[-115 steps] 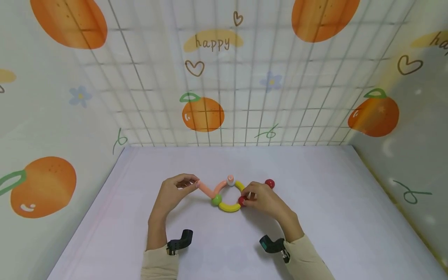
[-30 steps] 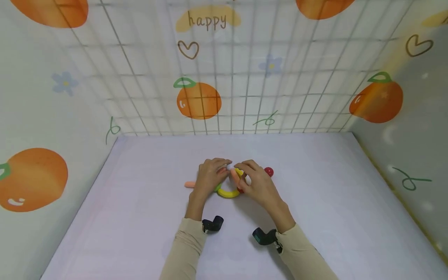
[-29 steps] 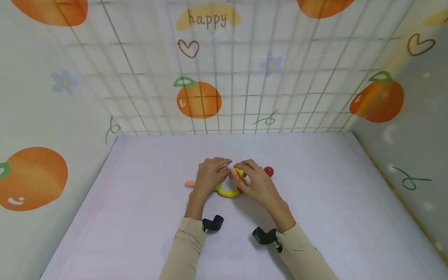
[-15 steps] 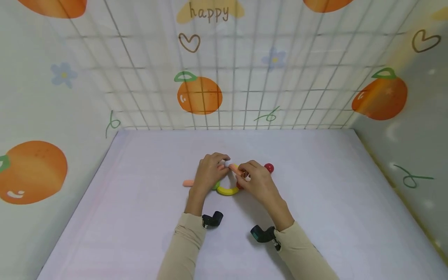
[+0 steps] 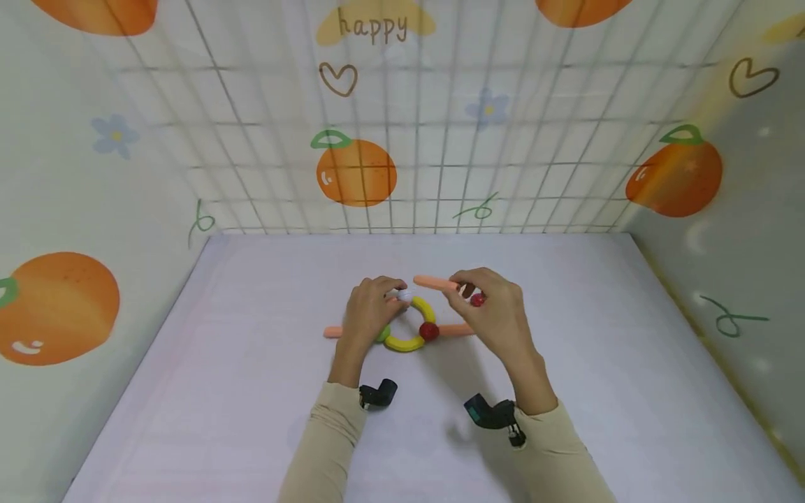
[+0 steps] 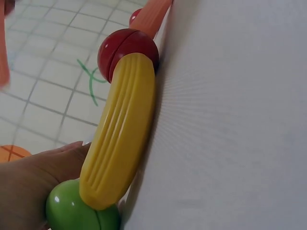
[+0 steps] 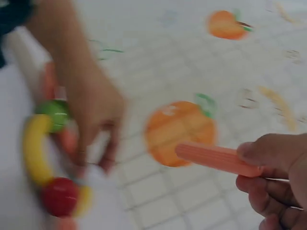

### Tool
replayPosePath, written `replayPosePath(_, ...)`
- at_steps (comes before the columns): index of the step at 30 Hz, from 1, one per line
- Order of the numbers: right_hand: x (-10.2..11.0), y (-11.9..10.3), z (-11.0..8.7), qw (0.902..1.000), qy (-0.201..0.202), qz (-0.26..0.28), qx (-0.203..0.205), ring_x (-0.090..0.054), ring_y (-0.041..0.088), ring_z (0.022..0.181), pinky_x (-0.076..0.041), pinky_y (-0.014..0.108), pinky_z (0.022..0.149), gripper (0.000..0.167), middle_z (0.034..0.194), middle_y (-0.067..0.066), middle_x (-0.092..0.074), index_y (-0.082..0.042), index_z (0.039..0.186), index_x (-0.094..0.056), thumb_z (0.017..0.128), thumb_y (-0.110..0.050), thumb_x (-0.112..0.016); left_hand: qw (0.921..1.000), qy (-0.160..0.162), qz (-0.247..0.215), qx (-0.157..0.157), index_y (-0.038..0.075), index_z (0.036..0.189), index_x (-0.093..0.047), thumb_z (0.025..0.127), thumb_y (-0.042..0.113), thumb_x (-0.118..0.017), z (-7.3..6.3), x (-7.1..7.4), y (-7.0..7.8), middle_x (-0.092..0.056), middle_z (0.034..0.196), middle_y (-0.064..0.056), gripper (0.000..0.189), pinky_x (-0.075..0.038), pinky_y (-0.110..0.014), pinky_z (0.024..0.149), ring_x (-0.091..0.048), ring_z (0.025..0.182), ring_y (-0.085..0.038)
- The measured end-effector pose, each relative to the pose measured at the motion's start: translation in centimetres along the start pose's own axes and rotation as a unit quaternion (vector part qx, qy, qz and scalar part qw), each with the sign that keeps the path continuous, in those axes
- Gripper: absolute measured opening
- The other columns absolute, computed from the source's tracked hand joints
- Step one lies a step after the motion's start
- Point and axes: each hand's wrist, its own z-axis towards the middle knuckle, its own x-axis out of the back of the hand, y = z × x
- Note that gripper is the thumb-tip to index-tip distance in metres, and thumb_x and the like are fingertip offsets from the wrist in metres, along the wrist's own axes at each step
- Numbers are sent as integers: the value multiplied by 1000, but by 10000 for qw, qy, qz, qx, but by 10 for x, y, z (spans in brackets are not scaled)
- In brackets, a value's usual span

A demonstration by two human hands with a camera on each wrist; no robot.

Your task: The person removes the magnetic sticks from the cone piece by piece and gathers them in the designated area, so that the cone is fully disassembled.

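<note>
My left hand [image 5: 367, 311] pinches the white ball [image 5: 405, 296] at the far side of a ring of toy pieces. Raised to the right of it, my right hand [image 5: 497, 311] grips one end of a straight salmon ridged rod [image 7: 211, 155] between thumb and fingers; its other end points left, free of the ring. Curved yellow pieces [image 6: 120, 129] join at a red ball [image 5: 429, 331] on the ring's right. A green ball [image 6: 72, 206] sits on the left, partly behind my left hand. Salmon rods stick out sideways from the red ball [image 6: 122, 48] and the green one.
A loose red ball [image 5: 478, 300] lies behind my right hand, partly covered by it. The white tabletop [image 5: 251, 419] ends at a grid-backed curtain [image 5: 534, 175] printed with oranges. A black wrist camera [image 5: 493, 416] juts from each sleeve.
My right hand has drawn the salmon rod away from the white ball, up and to the right, uncovering the red ball and its rod. My left hand stays at the white ball.
</note>
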Motion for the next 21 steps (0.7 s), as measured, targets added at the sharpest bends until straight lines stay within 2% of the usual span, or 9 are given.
replayPosePath(3,20,5,1,9993,316,24,-215,-58,17,74,-47,30,66,18,86,3,-69,-8,98,-75,83,-9,-83,9996,-42,-244,160,21,110,-76,81,28,-86,-2,0,-3,-70,119,1,31,-46,-46,86,-60,97,-26)
replayPosePath(6,34,15,-4,9984,334,-73,-443,-55,14,75,-43,26,68,18,84,2,-67,-9,99,-76,83,-10,-83,9991,-95,-361,204,20,110,-76,82,27,-85,-2,0,-6,-70,120,1,30,-46,-44,86,-59,97,-25)
replayPosePath(15,68,51,-25,9972,4,-431,-616,-54,11,75,-43,24,68,15,83,-6,-66,-13,98,-76,84,-13,-83,9987,-285,-363,207,23,110,-77,82,28,-86,-3,2,-1,-71,114,4,31,-45,-35,73,-53,83,-19)
replayPosePath(18,71,62,-32,9956,-262,-517,-742,-53,11,76,-42,23,67,15,83,-6,-65,-14,98,-76,85,-16,-82,9986,-317,-357,230,23,112,-76,83,29,-85,-4,3,-1,-71,113,4,31,-45,-34,71,-52,83,-19)
replayPosePath(21,69,72,-40,9929,-597,-596,-833,-56,14,77,-45,27,67,15,85,-7,-66,-14,100,-76,86,-20,-81,9982,-344,-402,292,23,113,-76,84,29,-84,-5,2,-2,-70,113,4,31,-46,-33,72,-53,84,-19)
